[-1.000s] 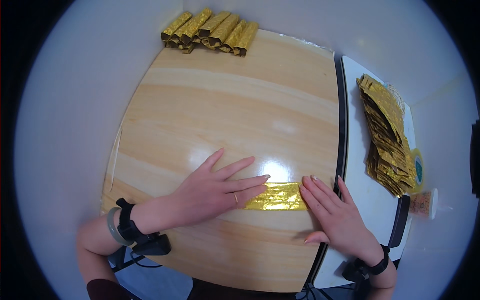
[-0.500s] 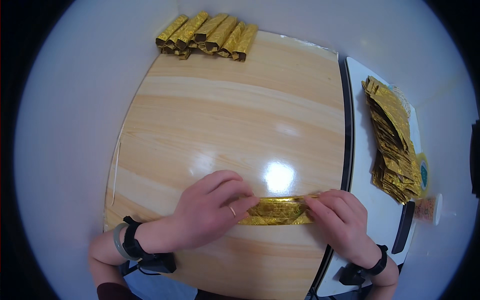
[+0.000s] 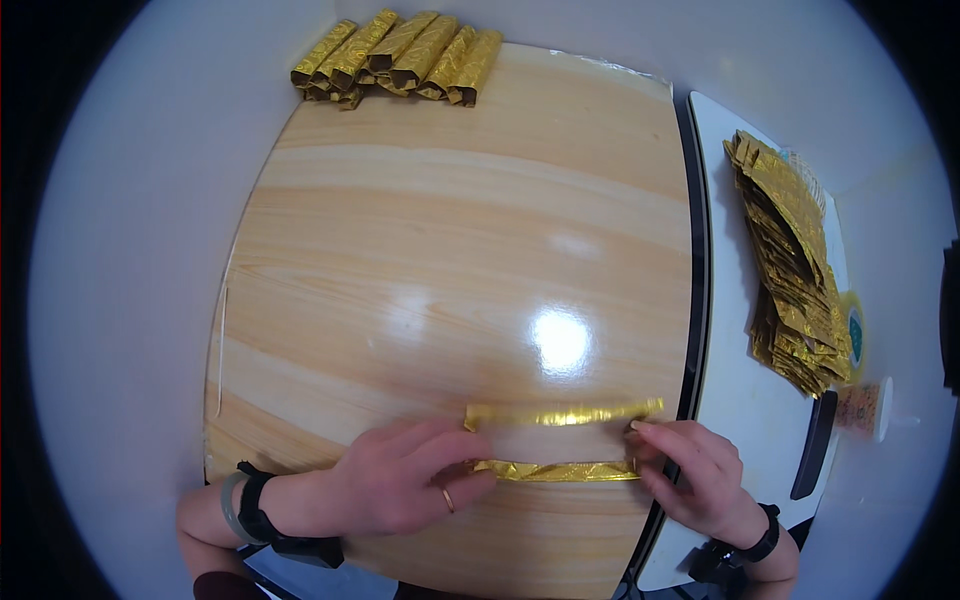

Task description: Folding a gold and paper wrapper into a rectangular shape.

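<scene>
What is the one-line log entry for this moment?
left hand: on gold paper | right hand: on its right end | table: folded pieces far edge | stack right
</scene>
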A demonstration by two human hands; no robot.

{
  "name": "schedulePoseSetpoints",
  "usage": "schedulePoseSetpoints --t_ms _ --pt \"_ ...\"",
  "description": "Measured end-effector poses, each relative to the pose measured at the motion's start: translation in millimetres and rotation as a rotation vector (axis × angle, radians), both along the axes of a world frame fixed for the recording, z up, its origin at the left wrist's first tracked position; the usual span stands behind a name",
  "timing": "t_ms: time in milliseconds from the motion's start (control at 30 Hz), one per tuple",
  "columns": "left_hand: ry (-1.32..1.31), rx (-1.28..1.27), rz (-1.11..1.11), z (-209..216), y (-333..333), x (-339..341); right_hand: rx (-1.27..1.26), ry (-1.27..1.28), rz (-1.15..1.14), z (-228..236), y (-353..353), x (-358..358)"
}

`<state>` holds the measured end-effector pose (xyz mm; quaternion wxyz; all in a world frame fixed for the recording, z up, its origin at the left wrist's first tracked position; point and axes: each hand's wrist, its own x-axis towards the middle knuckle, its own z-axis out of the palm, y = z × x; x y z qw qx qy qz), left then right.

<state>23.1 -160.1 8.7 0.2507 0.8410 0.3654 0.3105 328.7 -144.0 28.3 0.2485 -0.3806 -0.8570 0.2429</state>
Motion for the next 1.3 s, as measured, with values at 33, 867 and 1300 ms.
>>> schedulePoseSetpoints --t_ms 33,867,1300 --pt "0.032 -0.111 0.003 -1 -1 -1 -0.002 0.002 -0.002 -1 0 1" --pt "0.028 -0.212 0.148 9 26 7 0.088 -0.194 -0.198 6 4 -25" --pt "0.081 -0.165 0.065 2 21 1 0.136 -0.218 -0.175 0 -2 -29"
